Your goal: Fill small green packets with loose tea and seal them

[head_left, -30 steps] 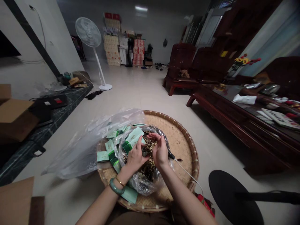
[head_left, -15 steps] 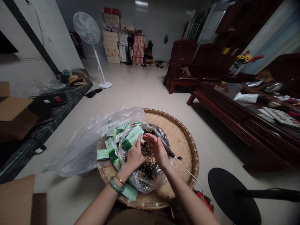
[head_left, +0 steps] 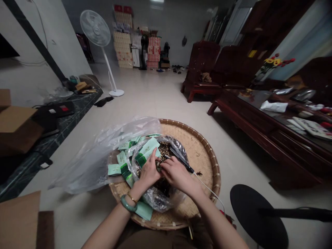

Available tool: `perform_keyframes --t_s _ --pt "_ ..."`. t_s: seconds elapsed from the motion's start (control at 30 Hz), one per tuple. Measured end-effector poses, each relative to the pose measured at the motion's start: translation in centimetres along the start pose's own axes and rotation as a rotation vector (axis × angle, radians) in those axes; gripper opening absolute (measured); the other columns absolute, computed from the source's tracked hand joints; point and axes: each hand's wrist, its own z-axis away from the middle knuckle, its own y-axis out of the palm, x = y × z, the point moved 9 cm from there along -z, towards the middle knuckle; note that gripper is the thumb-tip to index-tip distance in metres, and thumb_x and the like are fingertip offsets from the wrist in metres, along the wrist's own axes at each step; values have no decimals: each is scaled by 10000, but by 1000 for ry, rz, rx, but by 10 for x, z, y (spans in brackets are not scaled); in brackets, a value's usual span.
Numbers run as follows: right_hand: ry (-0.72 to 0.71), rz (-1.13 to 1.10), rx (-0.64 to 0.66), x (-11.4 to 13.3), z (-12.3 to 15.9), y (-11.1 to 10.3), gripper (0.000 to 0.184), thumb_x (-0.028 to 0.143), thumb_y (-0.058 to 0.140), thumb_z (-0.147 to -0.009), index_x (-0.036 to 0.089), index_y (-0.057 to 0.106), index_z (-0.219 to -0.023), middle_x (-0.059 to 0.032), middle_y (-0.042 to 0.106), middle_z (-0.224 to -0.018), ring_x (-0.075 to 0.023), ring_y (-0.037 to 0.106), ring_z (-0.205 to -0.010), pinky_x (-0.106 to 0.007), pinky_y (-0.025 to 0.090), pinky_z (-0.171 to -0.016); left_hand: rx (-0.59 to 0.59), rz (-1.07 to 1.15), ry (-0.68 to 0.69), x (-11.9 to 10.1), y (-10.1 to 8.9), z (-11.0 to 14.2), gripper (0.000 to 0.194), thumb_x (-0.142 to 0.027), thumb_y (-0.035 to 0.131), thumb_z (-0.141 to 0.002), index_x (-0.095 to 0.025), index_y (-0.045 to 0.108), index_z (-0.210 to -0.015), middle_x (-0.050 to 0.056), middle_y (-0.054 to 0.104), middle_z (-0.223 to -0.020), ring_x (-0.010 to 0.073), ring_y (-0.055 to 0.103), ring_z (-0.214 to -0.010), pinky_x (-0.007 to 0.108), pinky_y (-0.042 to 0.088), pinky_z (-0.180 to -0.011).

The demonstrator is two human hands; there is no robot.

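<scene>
A clear plastic bag (head_left: 162, 204) of loose dried flakes (head_left: 166, 148) stands open on a round woven bamboo tray (head_left: 204, 204). Over it, my left hand (head_left: 150, 171) curls around something small and dark, mostly hidden, with its index finger raised. My right hand (head_left: 178, 174) meets it, fingers bent down and together at the left fingers; what they pinch is hidden. A light green paper packet (head_left: 149, 147) lies on the bag's left side, just beyond my left hand. Past my right hand, a black straightener-shaped clamp (head_left: 183, 160) with a white cord rests across the bag's right edge.
More green packets (head_left: 114, 169) lie on the tray's left, beside a large clear plastic sheet (head_left: 85, 166). A black round stand base (head_left: 256, 211) is at right. A dark wooden table (head_left: 249, 128) runs along the right; a white fan (head_left: 109, 69) stands ahead left.
My right hand has turned and lowered, its fingers going from raised and spread to bent down against my left fingers. My left hand has stayed nearly in place.
</scene>
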Motion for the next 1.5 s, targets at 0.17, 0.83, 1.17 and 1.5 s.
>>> perform_keyframes --t_s 0.17,0.83,1.17,1.5 --pt "44 -154 -98 -9 -5 -5 173 158 540 -870 193 619 -1020 -62 635 -905 -196 590 -845 -320 489 -749 19 71 7 -2 -1 -1 976 -184 643 -658 -135 92 -1462 99 596 -1034 275 580 -977 418 459 -883" --pt "364 36 126 -58 3 88 531 109 593 -794 190 430 -1293 -133 535 -1159 -252 595 -1003 -331 488 -795 48 64 49 17 -18 -7 924 -398 722 -726 -183 173 -1438 141 561 -1161 281 593 -1048 403 477 -877" --pt "375 72 147 -62 4 96 303 109 614 -758 176 569 -1050 -103 597 -1027 -237 619 -885 -294 464 -711 139 83 183 9 -19 3 533 -326 691 -763 -205 398 -1191 101 550 -1158 247 581 -1067 413 467 -927" --pt "448 -546 -187 -107 21 48 175 185 604 -685 168 663 -849 -1 669 -720 -164 602 -647 -264 454 -623 209 66 202 -2 -17 2 498 -221 686 -745 -208 445 -1180 90 567 -1148 257 551 -1083 429 452 -947"
